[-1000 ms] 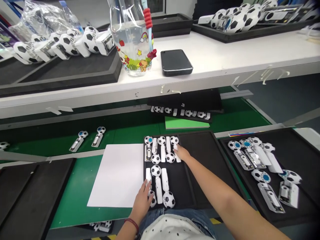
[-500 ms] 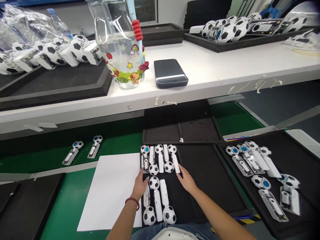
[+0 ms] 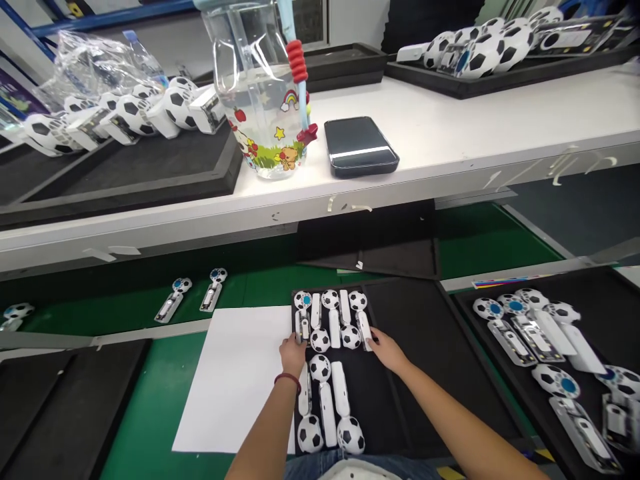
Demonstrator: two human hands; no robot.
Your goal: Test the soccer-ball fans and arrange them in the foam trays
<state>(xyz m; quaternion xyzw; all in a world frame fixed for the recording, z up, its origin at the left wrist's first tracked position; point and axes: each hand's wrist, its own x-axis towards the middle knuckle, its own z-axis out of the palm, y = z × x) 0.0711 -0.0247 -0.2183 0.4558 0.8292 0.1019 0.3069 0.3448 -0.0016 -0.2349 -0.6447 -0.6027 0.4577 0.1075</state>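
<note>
My left hand (image 3: 293,355) has its fingers around the lower end of a white football-headed device (image 3: 303,327), whose handle shows its inner parts. The thumb and fingers of my right hand (image 3: 387,350) pinch the handle end of another football-headed device (image 3: 365,331), with a plain white handle. Both devices lie in a black tray (image 3: 425,360), at either end of a row. More of the same kind fill the row between them, heads alternating up and down. Nearer me in that tray are several others, including a device (image 3: 327,413) with its head up.
A white sheet (image 3: 235,380) lies left of the tray. At right, another black tray (image 3: 590,293) holds several devices. Two loose devices rest on the green surface (image 3: 260,287). Above runs a white shelf (image 3: 440,133) with a phone (image 3: 360,147) and a clear jug (image 3: 260,120).
The view has shifted, moving most things rightward in the picture. My left fingers have closed on the device's end. A narrow green gap shows behind the middle tray, and another device appears at far left.
</note>
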